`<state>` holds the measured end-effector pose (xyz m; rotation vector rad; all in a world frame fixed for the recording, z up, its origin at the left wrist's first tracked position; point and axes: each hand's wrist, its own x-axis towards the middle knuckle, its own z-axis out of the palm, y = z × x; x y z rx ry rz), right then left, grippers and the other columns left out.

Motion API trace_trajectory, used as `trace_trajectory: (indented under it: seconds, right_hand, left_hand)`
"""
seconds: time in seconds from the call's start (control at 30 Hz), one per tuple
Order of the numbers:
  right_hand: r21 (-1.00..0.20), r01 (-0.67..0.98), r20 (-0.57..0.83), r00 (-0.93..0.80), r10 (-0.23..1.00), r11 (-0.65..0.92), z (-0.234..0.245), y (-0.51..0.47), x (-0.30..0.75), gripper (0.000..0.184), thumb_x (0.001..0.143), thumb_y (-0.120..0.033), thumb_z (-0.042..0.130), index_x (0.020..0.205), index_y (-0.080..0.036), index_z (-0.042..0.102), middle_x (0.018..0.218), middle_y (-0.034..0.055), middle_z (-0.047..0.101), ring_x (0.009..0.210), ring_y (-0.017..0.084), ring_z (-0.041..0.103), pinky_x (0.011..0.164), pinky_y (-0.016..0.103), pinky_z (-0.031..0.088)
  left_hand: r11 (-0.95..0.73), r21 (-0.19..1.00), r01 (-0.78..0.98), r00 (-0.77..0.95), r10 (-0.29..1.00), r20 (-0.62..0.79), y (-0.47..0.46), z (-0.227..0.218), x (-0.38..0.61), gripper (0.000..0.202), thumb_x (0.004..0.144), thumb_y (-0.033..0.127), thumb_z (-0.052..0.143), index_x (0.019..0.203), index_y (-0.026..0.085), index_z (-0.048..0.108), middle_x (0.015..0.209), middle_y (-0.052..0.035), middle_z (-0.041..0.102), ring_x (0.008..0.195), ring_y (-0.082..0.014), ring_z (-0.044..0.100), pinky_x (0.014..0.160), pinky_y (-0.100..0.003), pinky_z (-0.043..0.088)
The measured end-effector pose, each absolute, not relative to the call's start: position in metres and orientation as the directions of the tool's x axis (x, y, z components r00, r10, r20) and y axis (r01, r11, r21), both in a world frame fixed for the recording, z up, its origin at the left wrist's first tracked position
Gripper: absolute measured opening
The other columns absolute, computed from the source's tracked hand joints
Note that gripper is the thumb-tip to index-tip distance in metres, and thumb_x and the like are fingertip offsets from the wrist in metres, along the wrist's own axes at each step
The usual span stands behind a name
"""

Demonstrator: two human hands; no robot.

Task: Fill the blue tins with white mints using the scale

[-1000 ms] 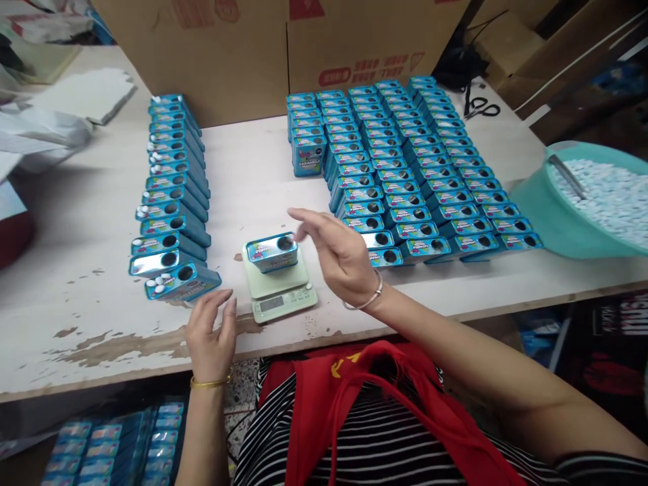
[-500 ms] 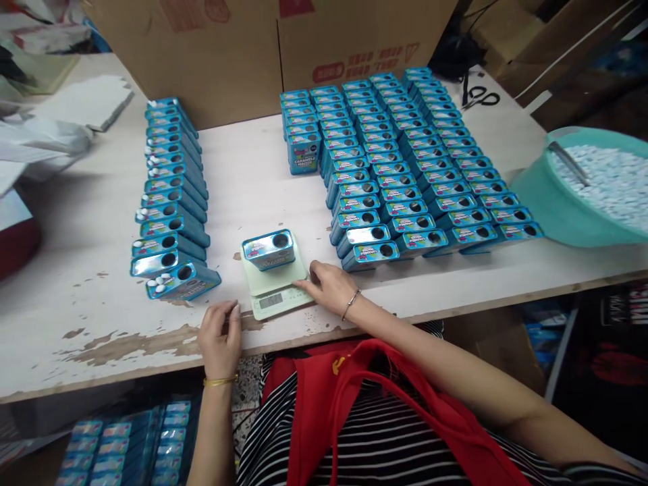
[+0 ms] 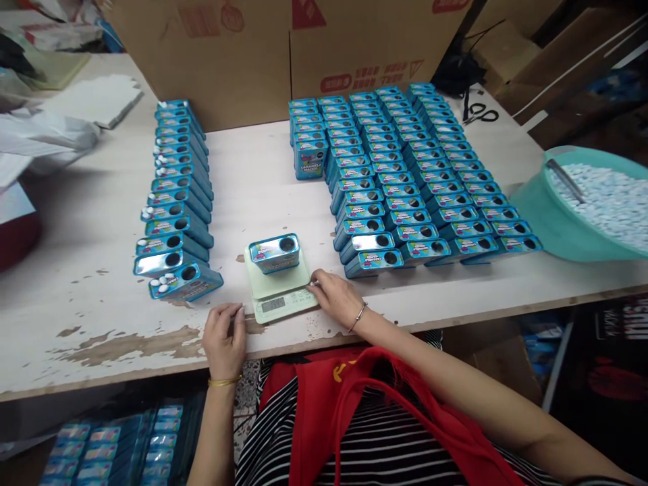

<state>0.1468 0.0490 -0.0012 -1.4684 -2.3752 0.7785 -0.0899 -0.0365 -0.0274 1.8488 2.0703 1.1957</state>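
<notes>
A small pale green scale point(image 3: 283, 295) sits near the table's front edge, with one blue tin point(image 3: 275, 253) lying on its platform, round hole facing up. My right hand point(image 3: 335, 295) rests on the table with its fingertips touching the scale's right front corner. My left hand point(image 3: 225, 337) lies flat on the table edge just left of the scale, fingers stretched, holding nothing. A column of tins point(image 3: 177, 199) with white pieces on top stands at the left. A large block of tins point(image 3: 405, 179) in rows fills the right half.
A teal basin point(image 3: 544, 219) full of small white candies, with a scoop in it, stands at the far right. Cardboard boxes point(image 3: 283, 47) line the back edge. Scissors point(image 3: 478, 113) lie at the back right. More tins sit below the table at lower left.
My right hand came down from above the tin on the scale and now rests against the scale's front corner. My left hand shifted slightly right along the table edge.
</notes>
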Motion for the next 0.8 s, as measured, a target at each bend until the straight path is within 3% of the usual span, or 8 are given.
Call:
trace_trajectory:
  seconds: [0.1, 0.27, 0.43, 0.57, 0.7, 0.8]
  right_hand:
    - [-0.567, 0.721, 0.022, -0.47, 0.883, 0.398, 0.008, 0.045, 0.147, 0.014, 0.093, -0.024, 0.045, 0.096, -0.015, 0.055, 0.083, 0.008, 0.065, 0.077, 0.019, 0.06, 0.07, 0.028, 0.042]
    - [-0.612, 0.567, 0.365, -0.415, 0.833, 0.551, 0.045, 0.063, 0.136, 0.021, 0.095, -0.029, 0.043, 0.098, -0.015, 0.058, 0.081, 0.0063, 0.065, 0.072, 0.016, 0.058, 0.071, 0.027, 0.043]
    - [-0.626, 0.479, 0.452, -0.42, 0.787, 0.615, 0.073, 0.09, 0.121, 0.021, 0.093, -0.029, 0.047, 0.102, -0.013, 0.058, 0.084, 0.0063, 0.065, 0.072, 0.015, 0.056, 0.074, 0.029, 0.044]
    - [-0.776, 0.395, 0.355, -0.37, 0.858, 0.491, 0.07, 0.079, 0.13, 0.027, 0.093, -0.021, 0.041, 0.117, -0.013, 0.051, 0.077, 0.003, 0.057, 0.069, 0.014, 0.052, 0.072, 0.029, 0.043]
    - [-0.94, 0.272, 0.088, -0.387, 0.918, 0.204, 0.044, 0.051, 0.153, 0.03, 0.095, -0.024, 0.034, 0.121, -0.016, 0.045, 0.077, 0.0011, 0.052, 0.068, 0.012, 0.049, 0.067, 0.027, 0.041]
    - [-0.972, 0.232, -0.129, -0.394, 0.91, -0.037, 0.018, 0.033, 0.169, 0.031, 0.093, -0.032, 0.039, 0.12, -0.017, 0.042, 0.076, 0.0001, 0.054, 0.061, 0.011, 0.046, 0.059, 0.025, 0.039]
  left_hand:
    - [-0.058, 0.61, 0.79, -0.249, 0.879, 0.406, -0.037, -0.029, -0.091, 0.016, 0.088, 0.027, 0.053, 0.093, 0.015, 0.063, 0.09, -0.0069, 0.059, 0.086, -0.0157, 0.057, 0.081, -0.031, 0.047]
    - [-0.079, 0.598, 0.798, -0.235, 0.873, 0.428, -0.036, -0.03, -0.092, 0.015, 0.087, 0.025, 0.054, 0.094, 0.016, 0.063, 0.091, -0.0064, 0.058, 0.087, -0.0159, 0.057, 0.081, -0.031, 0.046]
    - [-0.086, 0.592, 0.801, -0.23, 0.869, 0.437, -0.036, -0.031, -0.093, 0.013, 0.087, 0.023, 0.054, 0.094, 0.016, 0.062, 0.091, -0.0063, 0.058, 0.087, -0.0158, 0.056, 0.081, -0.03, 0.046]
    - [-0.073, 0.597, 0.799, -0.237, 0.873, 0.425, -0.037, -0.031, -0.092, 0.014, 0.088, 0.023, 0.053, 0.094, 0.016, 0.063, 0.09, -0.0065, 0.058, 0.087, -0.016, 0.056, 0.081, -0.031, 0.046]
    - [-0.064, 0.602, 0.796, -0.244, 0.877, 0.415, -0.038, -0.032, -0.09, 0.014, 0.088, 0.023, 0.053, 0.093, 0.015, 0.063, 0.09, -0.0064, 0.058, 0.086, -0.0156, 0.056, 0.081, -0.03, 0.046]
    - [-0.065, 0.606, 0.793, -0.243, 0.879, 0.411, -0.038, -0.032, -0.09, 0.014, 0.087, 0.024, 0.053, 0.093, 0.015, 0.063, 0.089, -0.0064, 0.058, 0.086, -0.0154, 0.056, 0.08, -0.03, 0.046]
